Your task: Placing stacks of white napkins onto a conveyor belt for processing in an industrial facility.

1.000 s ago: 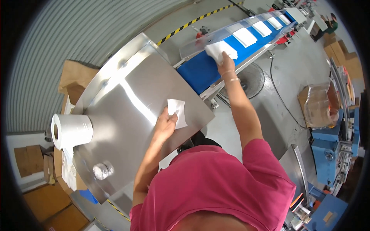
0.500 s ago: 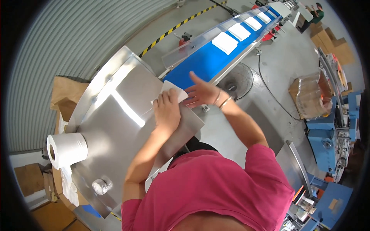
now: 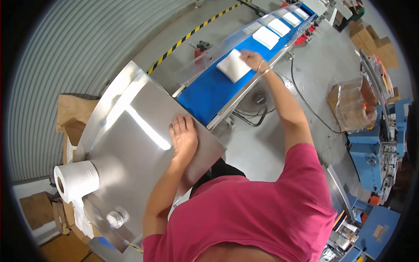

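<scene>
My right hand (image 3: pixel 254 60) is over the blue conveyor belt (image 3: pixel 200 98), its fingers closed on the far right edge of a flat white folded square (image 3: pixel 233 67). Whether the square is cloth or paper I cannot tell, and it is a little blurred. It lies on or just above the belt. Palm down on the steel table (image 3: pixel 131 174), my left hand (image 3: pixel 183 139) rests flat with its fingers stretched out, holding nothing. Farther up the belt several similar white squares (image 3: pixel 266 38) lie in a row.
A white roll (image 3: pixel 80 180) and a small clear-wrapped round object (image 3: pixel 115 219) sit on the table's left side. A clear guard (image 3: pixel 192 70) lines the belt's left edge. Below the belt is a floor fan (image 3: pixel 259 99). Cartons (image 3: pixel 351 105) and a person (image 3: pixel 357 13) are at right.
My right hand has moved forward onto the belt with the white square, which was under my left hand on the table. The left hand now lies flat. The belt's squares have shifted away.
</scene>
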`<move>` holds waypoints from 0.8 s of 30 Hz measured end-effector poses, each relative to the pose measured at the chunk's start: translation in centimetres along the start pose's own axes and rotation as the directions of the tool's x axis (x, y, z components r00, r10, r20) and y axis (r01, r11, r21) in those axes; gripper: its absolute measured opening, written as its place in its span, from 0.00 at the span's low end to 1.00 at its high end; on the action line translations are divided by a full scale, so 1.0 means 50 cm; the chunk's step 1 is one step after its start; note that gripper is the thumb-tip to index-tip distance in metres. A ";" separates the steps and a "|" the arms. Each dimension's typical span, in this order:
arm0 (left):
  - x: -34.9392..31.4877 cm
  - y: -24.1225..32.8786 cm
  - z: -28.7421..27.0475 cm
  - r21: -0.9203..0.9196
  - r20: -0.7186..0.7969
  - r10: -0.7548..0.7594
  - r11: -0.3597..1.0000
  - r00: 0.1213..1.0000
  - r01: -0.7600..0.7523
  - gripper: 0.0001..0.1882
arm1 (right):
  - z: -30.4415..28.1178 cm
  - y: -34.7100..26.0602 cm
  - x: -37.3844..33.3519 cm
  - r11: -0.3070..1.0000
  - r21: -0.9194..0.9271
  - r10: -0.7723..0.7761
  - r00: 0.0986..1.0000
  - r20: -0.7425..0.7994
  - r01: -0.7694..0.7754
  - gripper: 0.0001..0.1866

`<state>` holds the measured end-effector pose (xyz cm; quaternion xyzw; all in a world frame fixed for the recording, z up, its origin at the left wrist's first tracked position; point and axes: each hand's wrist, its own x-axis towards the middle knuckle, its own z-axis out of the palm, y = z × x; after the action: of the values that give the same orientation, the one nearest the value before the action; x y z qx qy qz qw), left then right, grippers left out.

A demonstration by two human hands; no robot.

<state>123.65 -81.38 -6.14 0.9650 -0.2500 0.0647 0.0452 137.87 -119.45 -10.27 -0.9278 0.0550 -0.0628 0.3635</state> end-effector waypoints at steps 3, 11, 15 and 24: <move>-0.050 -0.024 -0.021 -0.101 -0.011 -0.045 0.994 0.999 0.044 0.25 | -0.060 0.013 -0.011 0.978 -0.076 0.160 0.927 -0.339 -0.196 0.35; -0.232 -0.072 -0.028 -0.308 -0.109 -0.226 0.934 0.968 0.183 0.25 | 0.055 0.218 -0.309 0.846 0.315 0.525 0.772 -0.357 -0.429 0.16; -0.314 -0.064 -0.026 -0.348 -0.196 -0.338 0.901 0.920 0.257 0.24 | 0.215 0.354 -0.599 0.598 0.271 0.746 0.648 0.154 -0.754 0.08; -0.438 -0.096 0.011 -0.265 -0.453 -0.404 0.912 0.795 0.312 0.23 | 0.382 0.098 -0.903 0.681 -0.116 0.512 0.357 0.781 -0.723 0.12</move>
<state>107.08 -66.81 -10.19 0.9368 -0.0467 0.2794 0.2052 96.04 -103.61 -31.00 -0.7157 0.2355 0.4709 0.4589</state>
